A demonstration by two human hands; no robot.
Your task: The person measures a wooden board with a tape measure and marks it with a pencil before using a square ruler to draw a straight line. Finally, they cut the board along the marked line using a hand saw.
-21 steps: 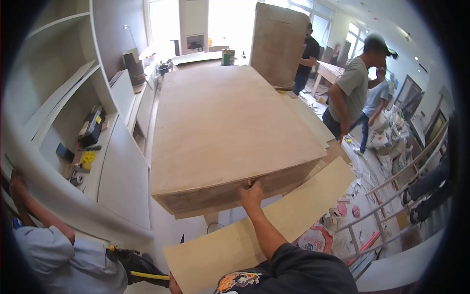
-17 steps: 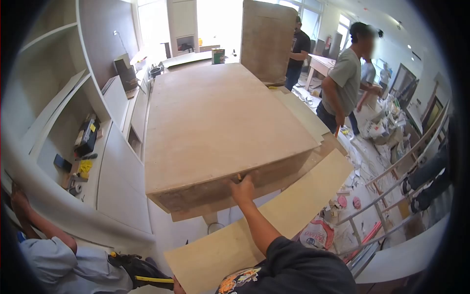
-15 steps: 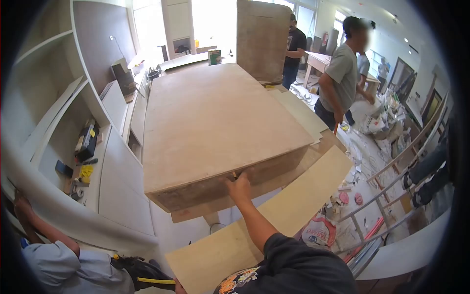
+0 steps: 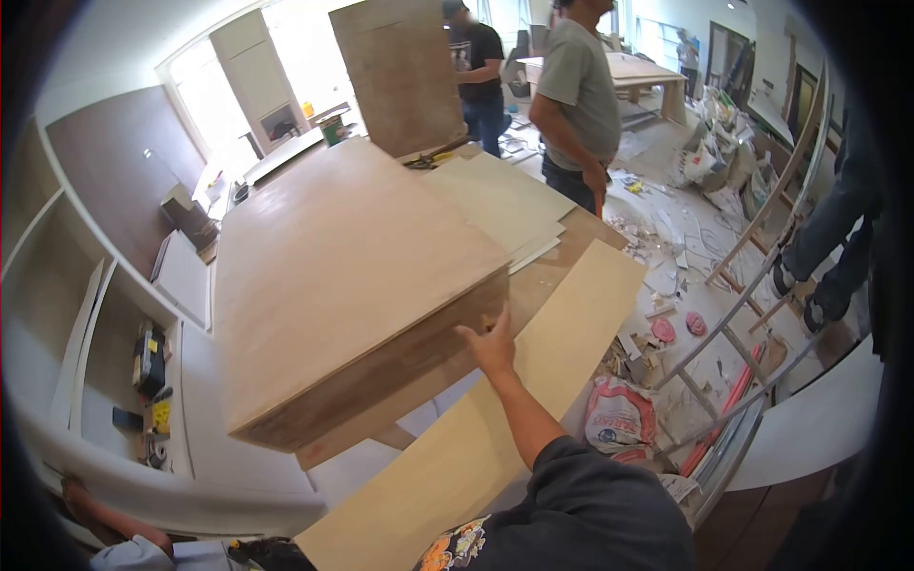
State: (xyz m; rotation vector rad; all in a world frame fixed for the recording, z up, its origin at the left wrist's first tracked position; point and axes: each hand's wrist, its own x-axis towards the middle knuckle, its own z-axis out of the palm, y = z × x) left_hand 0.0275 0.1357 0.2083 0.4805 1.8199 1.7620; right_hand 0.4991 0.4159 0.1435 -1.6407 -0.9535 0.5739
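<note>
My right hand [image 4: 492, 350] is at the near side of a large brown wooden box [image 4: 352, 247], close to its right corner. Its thumb sticks out to the left, and a small yellowish pencil-like stick [image 4: 487, 323] shows among the fingers. Whether the fingertips touch the box's side is hard to see. Below the hand, a long pale plywood strip [image 4: 533, 371] lies slantwise. My left hand is out of view.
Thin pale sheets [image 4: 505, 205] lie right of the box, beside an upright brown panel [image 4: 405, 81]. A person in grey [image 4: 581, 105] stands beyond. A ladder [image 4: 709, 390], debris and a printed sack [image 4: 619, 419] are at right. Another person's arm [image 4: 114, 519] is at lower left.
The view has swung right, so the box appears farther left and turned. My right hand has shifted right along its near side, and the thumb has spread. My left hand's edge has left the picture.
</note>
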